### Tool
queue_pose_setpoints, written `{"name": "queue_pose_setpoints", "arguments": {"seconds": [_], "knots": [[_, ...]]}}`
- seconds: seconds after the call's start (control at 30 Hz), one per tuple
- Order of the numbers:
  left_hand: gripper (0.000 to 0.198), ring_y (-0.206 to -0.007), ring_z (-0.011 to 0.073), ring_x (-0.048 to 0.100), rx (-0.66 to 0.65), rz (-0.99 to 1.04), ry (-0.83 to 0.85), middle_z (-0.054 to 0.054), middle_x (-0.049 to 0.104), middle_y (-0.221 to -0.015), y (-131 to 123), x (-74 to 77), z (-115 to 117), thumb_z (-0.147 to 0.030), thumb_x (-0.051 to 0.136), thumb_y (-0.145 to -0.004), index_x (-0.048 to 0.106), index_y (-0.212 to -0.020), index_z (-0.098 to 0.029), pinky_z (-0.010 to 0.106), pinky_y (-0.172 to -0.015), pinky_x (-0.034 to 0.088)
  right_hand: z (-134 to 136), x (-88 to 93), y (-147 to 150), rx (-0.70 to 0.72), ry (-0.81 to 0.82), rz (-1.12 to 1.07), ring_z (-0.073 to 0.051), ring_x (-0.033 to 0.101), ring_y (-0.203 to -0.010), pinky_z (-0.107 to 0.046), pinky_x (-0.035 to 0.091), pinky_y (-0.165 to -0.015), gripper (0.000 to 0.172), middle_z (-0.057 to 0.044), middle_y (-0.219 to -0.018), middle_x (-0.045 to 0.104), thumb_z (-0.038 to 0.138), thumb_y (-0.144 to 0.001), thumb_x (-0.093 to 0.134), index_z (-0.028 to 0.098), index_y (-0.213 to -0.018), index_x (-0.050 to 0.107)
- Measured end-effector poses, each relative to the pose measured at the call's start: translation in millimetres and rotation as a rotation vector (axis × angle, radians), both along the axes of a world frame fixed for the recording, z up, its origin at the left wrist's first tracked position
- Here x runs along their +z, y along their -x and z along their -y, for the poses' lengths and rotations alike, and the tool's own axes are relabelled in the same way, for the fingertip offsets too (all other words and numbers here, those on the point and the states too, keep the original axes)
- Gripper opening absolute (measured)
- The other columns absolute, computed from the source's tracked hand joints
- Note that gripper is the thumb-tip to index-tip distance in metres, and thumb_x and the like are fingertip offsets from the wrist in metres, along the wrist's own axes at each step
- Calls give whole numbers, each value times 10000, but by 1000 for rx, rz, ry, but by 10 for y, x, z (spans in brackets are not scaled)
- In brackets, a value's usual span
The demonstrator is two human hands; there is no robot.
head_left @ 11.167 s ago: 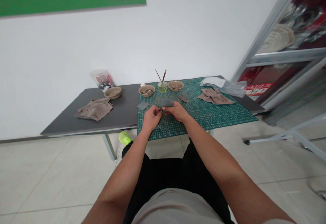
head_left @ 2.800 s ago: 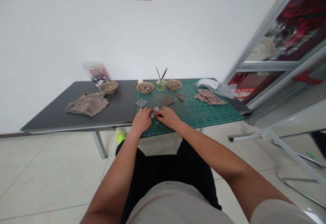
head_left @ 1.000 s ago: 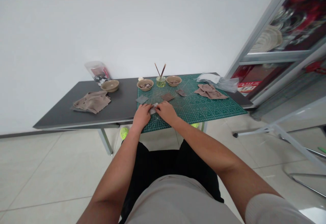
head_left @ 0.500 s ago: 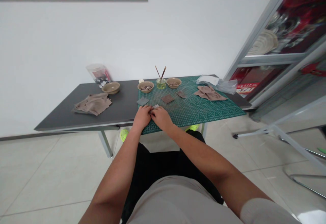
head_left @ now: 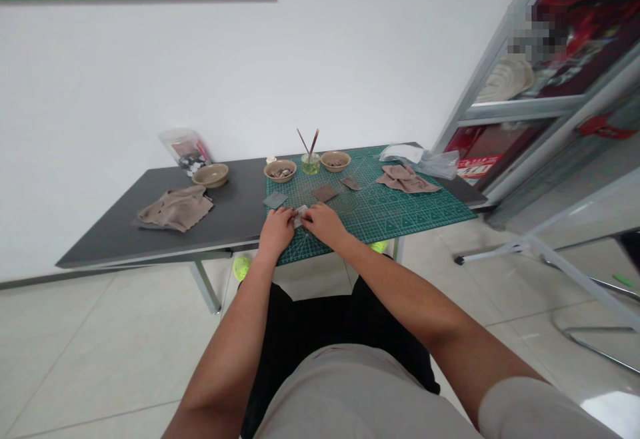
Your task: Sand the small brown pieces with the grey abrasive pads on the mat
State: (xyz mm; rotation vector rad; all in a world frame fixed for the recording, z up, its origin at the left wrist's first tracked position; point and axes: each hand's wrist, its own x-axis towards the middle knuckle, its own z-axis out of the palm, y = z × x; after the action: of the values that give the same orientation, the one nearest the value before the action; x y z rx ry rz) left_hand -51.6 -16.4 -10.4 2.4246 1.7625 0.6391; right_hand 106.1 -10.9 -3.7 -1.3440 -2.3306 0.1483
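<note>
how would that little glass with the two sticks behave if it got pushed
Probably tips easily: the small glass carries two long sticks leaning well above its rim. It seems to hold greenish liquid, so a shove could spill it.

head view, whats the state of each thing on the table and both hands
left hand, fingers on the piece, grip unclear
right hand, fingers on the piece, grip unclear
piece, pale, low on the mat between the hands
grey square, flat, at the mat's left edge
brown square, flat on the mat
glass, upright, greenish liquid, two sticks in it
left cloth, crumpled
right cloth, crumpled
jar, tilted
</note>
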Motion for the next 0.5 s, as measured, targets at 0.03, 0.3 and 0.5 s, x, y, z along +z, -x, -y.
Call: {"name": "queue_pose_setpoints", "arguments": {"seconds": [0.03, 0.3, 0.5], "knots": [[349, -1025, 276, 570, 8, 1, -2, 111, 686, -1172, -6, 3, 6, -173, 406, -917, 715, -1077, -178, 428, -929, 457, -34, 7, -8, -25, 7, -1, -214, 582, -944, -328, 412, -892, 225, -111, -917, 699, 272, -951, 559, 141, -873, 725], [307, -1031, 281, 564, 17, 1, 1, 95, 686, -1179, -14, 23, 26, -189, 430, -910, 715, -1024, -190, 439, -956, 454, -62, 49, -55, 40, 29, -2, -202, 587, -941, -312, 408, -887, 185, -94, -911, 709, 237, -932, 580, 149, -884, 736], [300, -1032, 275, 564, 25, -25, -9, 95, 682, -1178, -21, 27, 35, -197, 421, -921, 703, -1021, -188, 433, -955, 446, -99, 35, -20, -32, 9, 8, -219, 575, -962, -323, 411, -887, 202, -122, -943, 707, 215, -937, 551, 124, -880, 723]]}}
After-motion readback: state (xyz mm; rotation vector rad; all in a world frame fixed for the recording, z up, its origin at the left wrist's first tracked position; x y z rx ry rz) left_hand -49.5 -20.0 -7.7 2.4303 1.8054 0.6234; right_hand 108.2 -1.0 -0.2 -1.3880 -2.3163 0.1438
